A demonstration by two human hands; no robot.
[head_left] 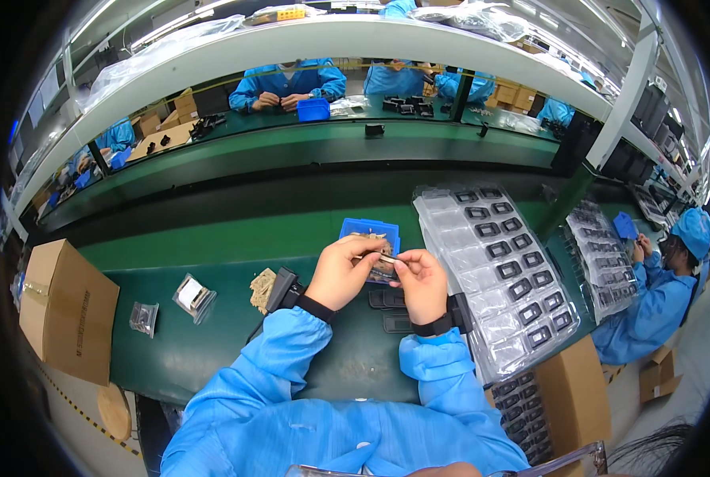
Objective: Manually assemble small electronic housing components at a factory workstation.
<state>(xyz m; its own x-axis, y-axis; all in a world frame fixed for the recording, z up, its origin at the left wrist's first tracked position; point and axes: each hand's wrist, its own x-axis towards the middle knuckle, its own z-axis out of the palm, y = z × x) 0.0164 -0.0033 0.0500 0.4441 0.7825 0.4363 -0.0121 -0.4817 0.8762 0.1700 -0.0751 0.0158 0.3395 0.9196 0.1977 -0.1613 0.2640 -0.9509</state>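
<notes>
Above a blue bin (393, 231) at the middle of the green bench, both my hands meet around a small dark piece with a pale edge (385, 258). My left hand (337, 274) pinches its left end between thumb and fingers. The right end is in the closed fingertips of my right hand (424, 284). What exactly the piece is I cannot make out. Small tan bits fill the bin, partly hidden by my hands. Just below them, flat black rectangular parts (397, 323) lie on the bench. A heap of tan pieces (262, 289) sits left of my left wrist.
To the right, a clear plastic tray (490, 306) holds rows of black frames. Bagged parts (193, 296) and a cardboard box (76, 314) stand at left. A shelf beam (355, 40) spans overhead. A co-worker (649, 294) sits at right; others work across the bench.
</notes>
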